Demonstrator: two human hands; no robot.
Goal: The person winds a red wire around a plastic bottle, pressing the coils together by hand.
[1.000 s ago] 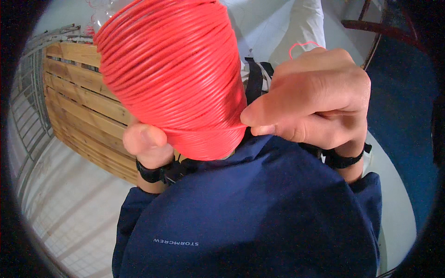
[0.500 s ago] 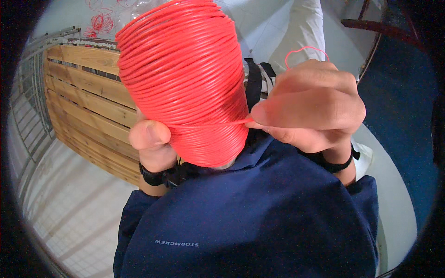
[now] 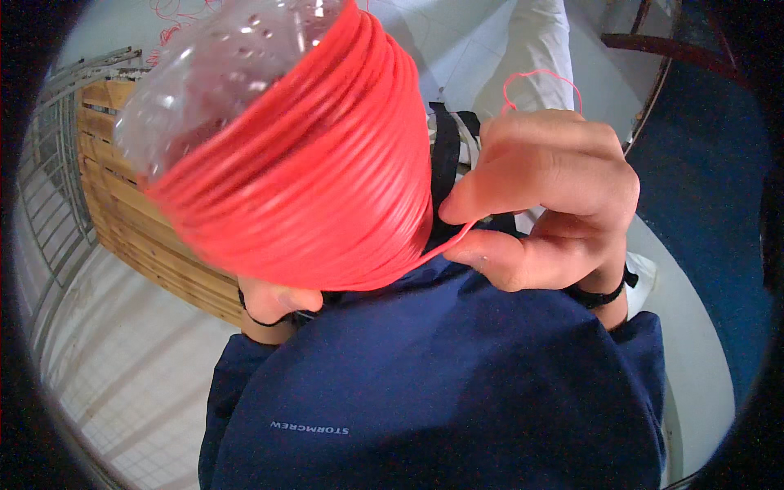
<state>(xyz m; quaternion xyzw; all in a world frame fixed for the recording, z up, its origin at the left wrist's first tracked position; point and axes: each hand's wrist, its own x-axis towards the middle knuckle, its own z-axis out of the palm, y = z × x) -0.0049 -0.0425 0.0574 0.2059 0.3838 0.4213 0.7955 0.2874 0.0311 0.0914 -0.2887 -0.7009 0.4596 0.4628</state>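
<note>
Red cord (image 3: 327, 180) is wound in many close turns around a clear plastic form (image 3: 216, 77), whose bare end is dotted with shiny bumps or holes. My left hand (image 3: 282, 300) grips this wound form from beneath; its thumb shows, and the other fingers are hidden behind the coil. From the lower right of the winding, the cord's free length runs into my right hand (image 3: 547, 200). Thumb and forefinger are a little apart with the cord between them, the other fingers are curled, and a thin loop of cord rises above the knuckles.
At the left stands a slatted wooden bench (image 3: 122, 196) beside a metal rack (image 3: 49, 196). Loose red strands (image 3: 167, 34) lie on the floor beyond. A pale trouser leg (image 3: 535, 41) is at the top, and a dark red wooden bar (image 3: 670, 47) at the upper right.
The wound form has tilted and turned, bringing its clear bare end into view at the upper left. My right thumb and forefinger have parted from their pinch, and my left hand has moved lower.
</note>
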